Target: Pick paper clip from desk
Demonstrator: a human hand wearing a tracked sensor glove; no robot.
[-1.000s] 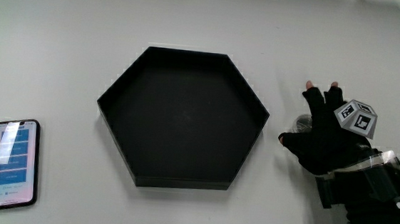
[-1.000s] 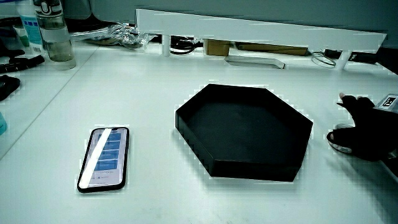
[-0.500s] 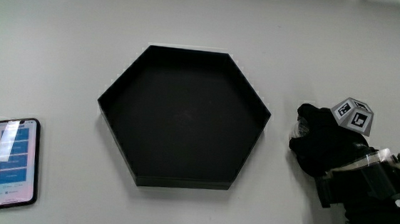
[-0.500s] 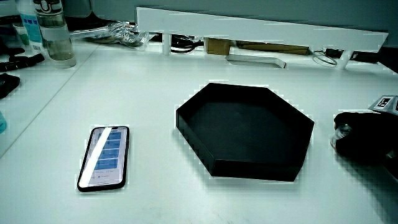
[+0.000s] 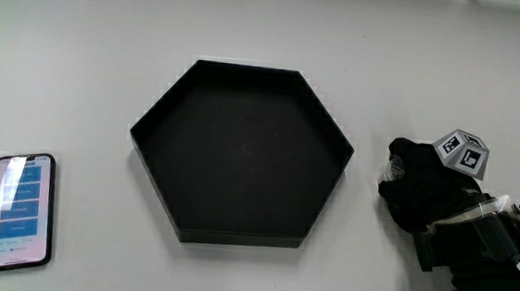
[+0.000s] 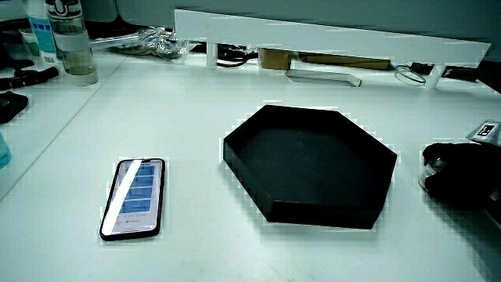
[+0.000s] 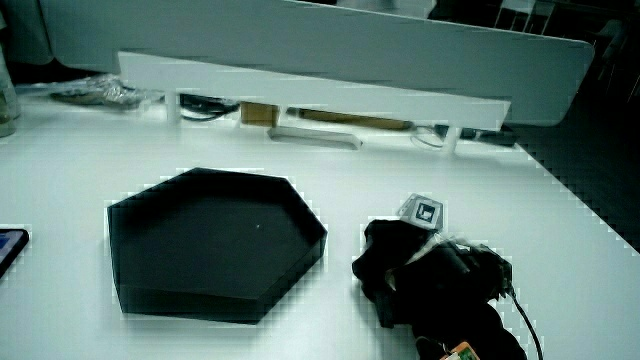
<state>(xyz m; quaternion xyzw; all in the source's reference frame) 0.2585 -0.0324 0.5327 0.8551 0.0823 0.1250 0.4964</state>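
Note:
The gloved hand [image 5: 417,182] rests on the table beside the black hexagonal tray [image 5: 246,67], its fingers curled down into a fist. A small pale, shiny piece, the paper clip [image 5: 392,161], shows at the fist's edge nearest the tray, enclosed by the fingers; in a side view the same glint [image 6: 431,165] peeks from under them. Most of the clip is hidden. The patterned cube [image 5: 462,152] sits on the back of the hand. The hand [image 6: 463,172] [image 7: 402,256] lies low on the tabletop in both side views.
The tray [image 6: 321,211] [image 7: 200,298] holds nothing. A phone [image 5: 20,211] [image 6: 135,197] with a lit screen lies flat, apart from the tray. A low white partition [image 6: 329,35] [image 7: 310,90] with clutter under it runs along the table; a bottle [image 6: 70,39] stands near it.
A second ago the fingers were spread over the small shiny piece; they have since curled shut around it. The hand has stayed in the same spot beside the tray.

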